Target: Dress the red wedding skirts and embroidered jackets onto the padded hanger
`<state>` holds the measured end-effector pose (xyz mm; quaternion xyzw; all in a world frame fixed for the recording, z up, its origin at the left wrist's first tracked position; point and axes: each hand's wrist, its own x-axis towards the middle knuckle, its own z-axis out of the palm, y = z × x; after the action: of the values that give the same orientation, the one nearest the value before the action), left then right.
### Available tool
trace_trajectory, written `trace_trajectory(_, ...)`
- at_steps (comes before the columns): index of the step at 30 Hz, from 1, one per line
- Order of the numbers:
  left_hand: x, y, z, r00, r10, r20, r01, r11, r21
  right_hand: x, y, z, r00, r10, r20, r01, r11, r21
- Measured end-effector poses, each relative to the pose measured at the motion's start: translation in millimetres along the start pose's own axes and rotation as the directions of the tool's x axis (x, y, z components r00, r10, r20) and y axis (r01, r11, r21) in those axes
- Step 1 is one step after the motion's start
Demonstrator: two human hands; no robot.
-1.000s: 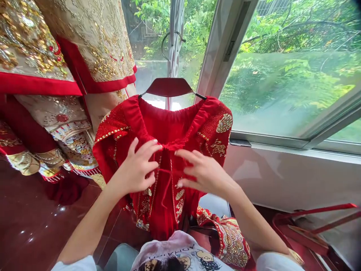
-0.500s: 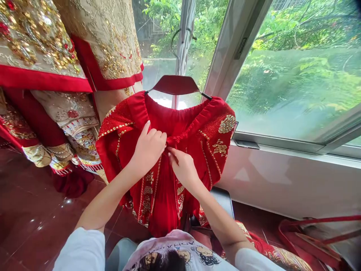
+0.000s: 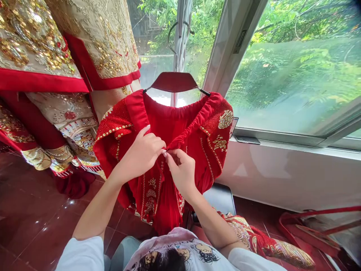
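A red skirt (image 3: 197,150) with gold embroidery and beaded edges hangs from a dark red hanger (image 3: 175,82) by the window. The gathered waistband (image 3: 194,124) dips to the front, where both hands meet. My left hand (image 3: 146,150) is closed on the waistband's left part, its thumb and fingertips pinching the fabric near the middle. Against it, my right hand (image 3: 182,169) pinches the other end of the waistband between thumb and forefinger. Whatever fastening lies between the fingertips is too small to make out.
Beaded cream and gold garments (image 3: 107,49) hang at the left. On the sill lies a dark phone-like slab (image 3: 247,140). A black stool seat (image 3: 221,197) stands below the window, with red-gold embroidered fabric (image 3: 254,237) nearby. Red metal frame (image 3: 318,229) at lower right.
Both hands stay at the waistband, and their fingertips have drawn closer together. The waistband's right part is pulled straighter toward the middle. The view has shifted slightly.
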<state>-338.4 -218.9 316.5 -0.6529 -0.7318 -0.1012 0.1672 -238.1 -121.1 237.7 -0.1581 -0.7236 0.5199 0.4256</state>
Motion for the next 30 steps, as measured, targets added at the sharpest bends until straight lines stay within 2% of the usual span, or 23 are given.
trace_trajectory(2, 0.4, 0.2, 1.4, 1.0, 0.012, -0.007, -0.012, 1.0, -0.01, -3.2, 2.9, 2.6, 0.999, 0.019, -0.034, -0.018, 1.0, 0.024)
trace_trajectory(5, 0.7, 3.8, 5.5, 0.999, 0.004, -0.046, -0.003, 1.0, 0.02, -5.3, 8.8, 3.8, 0.999, 0.042, -0.024, -0.04, 0.998, 0.046)
trace_trajectory(10, -2.0, 12.7, 11.1, 0.982, -0.003, -0.187, 0.019, 0.996, 0.083, -12.4, 20.9, 6.6, 0.991, 0.111, -0.068, -0.103, 0.989, 0.104)
trace_trajectory(12, -7.6, 11.0, 8.9, 0.954, 0.01, -0.3, 0.015, 0.997, 0.081, -21.5, 30.8, 12.6, 0.987, 0.153, -0.055, -0.145, 0.981, 0.129)
trace_trajectory(15, -22.9, -0.9, 1.4, 0.865, -0.015, -0.502, 0.064, 0.995, 0.081, -46.3, 52.4, 24.6, 0.983, 0.185, -0.01, -0.184, 0.98, 0.078)
trace_trajectory(17, -35.5, -12.7, -2.9, 0.826, -0.039, -0.562, 0.103, 0.991, 0.082, -67.7, 66.7, 29.0, 0.984, 0.177, 0.012, -0.177, 0.984, 0.016)
trace_trajectory(18, -41.3, -18.7, -4.1, 0.822, -0.049, -0.568, 0.115, 0.99, 0.08, -77.9, 72.3, 28.7, 0.984, 0.176, 0.029, -0.176, 0.984, -0.004)
trace_trajectory(20, -50.3, -28.9, -4.3, 0.842, -0.077, -0.534, 0.132, 0.989, 0.067, -92.5, 78.8, 21.2, 0.978, 0.194, 0.075, -0.192, 0.981, -0.031)
trace_trajectory(23, -53.2, -35.5, -0.8, 0.898, -0.173, -0.404, 0.198, 0.98, 0.02, -88.7, 74.5, -6.7, 0.962, 0.228, 0.151, -0.208, 0.969, -0.136)
trace_trajectory(25, -47.5, -32.7, 4.0, 0.908, -0.252, -0.335, 0.266, 0.964, -0.003, -65.3, 62.2, -31.6, 0.985, 0.164, 0.049, -0.148, 0.96, -0.238)
trace_trajectory(26, -42.4, -29.4, 7.5, 0.896, -0.288, -0.339, 0.303, 0.953, -0.009, -47.8, 54.0, -43.7, 0.994, 0.078, -0.075, -0.096, 0.952, -0.289)
trace_trajectory(27, -35.8, -25.3, 11.8, 0.867, -0.319, -0.382, 0.34, 0.94, -0.015, -27.2, 45.2, -54.2, 0.972, -0.037, -0.233, -0.044, 0.941, -0.334)
trace_trajectory(28, -28.1, -20.6, 16.7, 0.817, -0.35, -0.457, 0.384, 0.923, -0.021, -4.4, 36.5, -62.4, 0.909, -0.163, -0.383, 0.007, 0.926, -0.377)
trace_trajectory(29, -19.4, -15.9, 21.8, 0.747, -0.383, -0.544, 0.439, 0.898, -0.03, 19.4, 28.8, -67.8, 0.833, -0.284, -0.475, 0.059, 0.899, -0.434)
trace_trajectory(30, -10.4, -11.8, 26.7, 0.663, -0.417, -0.622, 0.5, 0.865, -0.047, 42.9, 22.7, -70.3, 0.782, -0.367, -0.503, 0.077, 0.859, -0.506)
